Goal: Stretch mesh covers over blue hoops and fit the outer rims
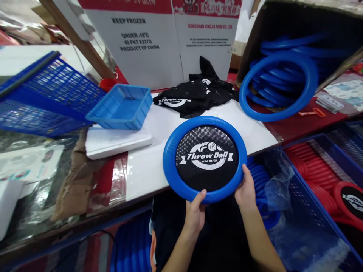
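A blue-rimmed disc (207, 161) printed "Throw Ball" is clasped by the left hand (196, 212) at its near rim and the right hand (246, 187) at its right, above the table (147, 166); black cloth (198, 100) is heaped behind.

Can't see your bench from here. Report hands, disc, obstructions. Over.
Left hand, right hand: both gripping blue-rimmed disc. Disc held level-ish, Throw Ball print facing camera. Possible obstruction: black printed fabric just beyond. Over.
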The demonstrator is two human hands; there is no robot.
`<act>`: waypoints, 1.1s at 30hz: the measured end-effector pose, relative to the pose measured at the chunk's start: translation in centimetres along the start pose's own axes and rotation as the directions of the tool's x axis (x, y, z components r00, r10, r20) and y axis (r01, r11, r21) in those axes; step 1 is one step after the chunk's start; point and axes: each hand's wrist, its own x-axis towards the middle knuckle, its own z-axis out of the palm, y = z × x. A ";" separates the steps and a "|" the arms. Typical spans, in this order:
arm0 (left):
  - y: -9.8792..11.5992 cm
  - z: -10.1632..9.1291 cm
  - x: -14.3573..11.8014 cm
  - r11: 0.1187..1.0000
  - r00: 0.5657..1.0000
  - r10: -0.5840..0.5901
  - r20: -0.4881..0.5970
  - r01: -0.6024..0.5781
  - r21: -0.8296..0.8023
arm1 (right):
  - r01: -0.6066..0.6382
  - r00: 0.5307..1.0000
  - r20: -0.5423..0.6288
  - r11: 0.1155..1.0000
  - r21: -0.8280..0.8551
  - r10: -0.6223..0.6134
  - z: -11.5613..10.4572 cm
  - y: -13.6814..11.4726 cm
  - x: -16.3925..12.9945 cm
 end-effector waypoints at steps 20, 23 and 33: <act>-1.6 -2.6 2.4 0.993 0.987 0.102 0.122 -0.108 0.043 | -0.017 0.996 0.091 0.996 -0.092 0.025 -2.2 -1.4 1.1; -1.0 -3.2 2.7 0.990 0.983 0.100 0.154 -0.114 0.083 | -0.068 0.985 0.145 0.985 -0.161 0.092 -2.8 -2.3 1.8; 0.2 -4.6 3.1 0.974 0.979 0.094 0.183 -0.129 0.187 | 0.048 0.989 0.147 0.990 -0.131 -0.028 -2.8 -2.2 2.8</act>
